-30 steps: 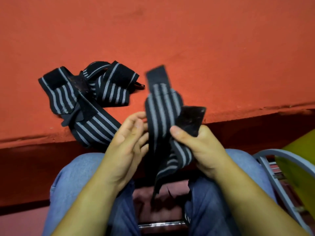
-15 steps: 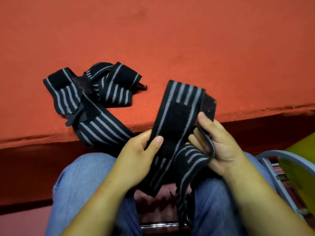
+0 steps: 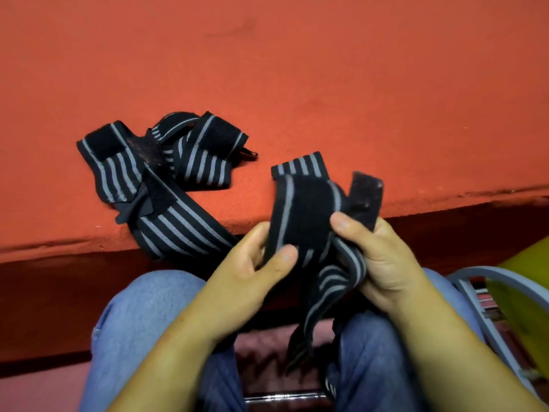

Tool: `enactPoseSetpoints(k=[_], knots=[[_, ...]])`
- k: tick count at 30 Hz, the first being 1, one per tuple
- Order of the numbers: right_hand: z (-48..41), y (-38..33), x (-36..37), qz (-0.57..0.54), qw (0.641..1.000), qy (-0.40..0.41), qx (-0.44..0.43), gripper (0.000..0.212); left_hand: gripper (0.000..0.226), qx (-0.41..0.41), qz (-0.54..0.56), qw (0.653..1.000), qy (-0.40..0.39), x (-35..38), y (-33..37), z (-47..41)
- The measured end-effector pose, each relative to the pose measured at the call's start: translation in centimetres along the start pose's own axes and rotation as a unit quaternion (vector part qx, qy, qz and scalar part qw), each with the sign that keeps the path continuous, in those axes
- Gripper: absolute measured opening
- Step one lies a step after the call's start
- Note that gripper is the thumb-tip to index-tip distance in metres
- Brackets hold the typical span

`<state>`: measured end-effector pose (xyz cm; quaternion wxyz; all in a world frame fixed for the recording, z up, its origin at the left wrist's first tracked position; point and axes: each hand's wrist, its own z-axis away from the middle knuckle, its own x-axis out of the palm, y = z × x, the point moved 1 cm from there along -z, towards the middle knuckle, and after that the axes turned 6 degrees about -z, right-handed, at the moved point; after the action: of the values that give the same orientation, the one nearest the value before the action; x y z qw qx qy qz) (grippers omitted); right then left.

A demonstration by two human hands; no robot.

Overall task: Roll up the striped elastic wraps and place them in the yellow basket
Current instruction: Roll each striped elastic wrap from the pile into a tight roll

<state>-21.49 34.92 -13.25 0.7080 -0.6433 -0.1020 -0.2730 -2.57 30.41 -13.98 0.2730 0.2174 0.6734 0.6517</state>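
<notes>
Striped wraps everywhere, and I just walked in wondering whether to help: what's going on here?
A seated person grips one striped wrap over their lap with the left hand and right hand. Its top end is folded over and its tail hangs between the knees. The other wraps lie tangled and unrolled on the red surface. The yellow basket shows only at the right edge, its inside out of view.

both hands [image 3: 315, 263] grip wrap [image 3: 303, 209] — loose wraps [image 3: 166, 185] | table [image 3: 356, 84]
</notes>
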Motion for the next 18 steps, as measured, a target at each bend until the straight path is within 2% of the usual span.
enactPoseSetpoints(k=[3,5,6,8,10,11,13,16,18], knots=[[-0.4,-1.0,-0.2,-0.101,0.992,0.056,-0.048,0.029,0.026,-0.038,-0.153,0.987,-0.027,0.0,-0.5,0.2],[-0.5,-1.3,-0.1,-0.109,0.989,0.074,-0.064,0.018,0.013,-0.055,-0.2,0.978,0.026,-0.1,-0.6,0.2],[-0.3,-1.3,0.2,-0.09,0.991,0.076,-0.062,0.011,0.013,-0.061,-0.189,0.978,0.065,-0.2,-0.5,0.1],[-0.1,-0.9,0.5,-0.013,0.997,0.061,-0.044,0.019,0.02,-0.07,-0.126,0.98,0.137,-0.5,-0.2,0.0],[0.0,0.1,0.6,0.087,0.996,0.01,-0.007,0.012,0.022,-0.072,-0.055,0.979,0.181,-0.6,0.2,-0.1],[0.0,0.6,0.5,0.128,0.992,-0.021,0.013,0.008,0.024,-0.072,-0.029,0.978,0.192,-0.6,0.3,-0.1],[0.1,1.5,0.2,0.18,0.979,-0.07,0.068,0.025,0.028,-0.078,0.011,0.976,0.203,-0.5,0.4,-0.2],[0.3,1.8,0.7,0.179,0.969,-0.104,0.133,0.027,0.03,-0.09,0.044,0.973,0.209,-0.5,0.6,-0.1],[0.4,1.7,0.8,0.172,0.968,-0.106,0.15,0.026,0.027,-0.088,0.029,0.974,0.205,-0.4,0.7,-0.1]])
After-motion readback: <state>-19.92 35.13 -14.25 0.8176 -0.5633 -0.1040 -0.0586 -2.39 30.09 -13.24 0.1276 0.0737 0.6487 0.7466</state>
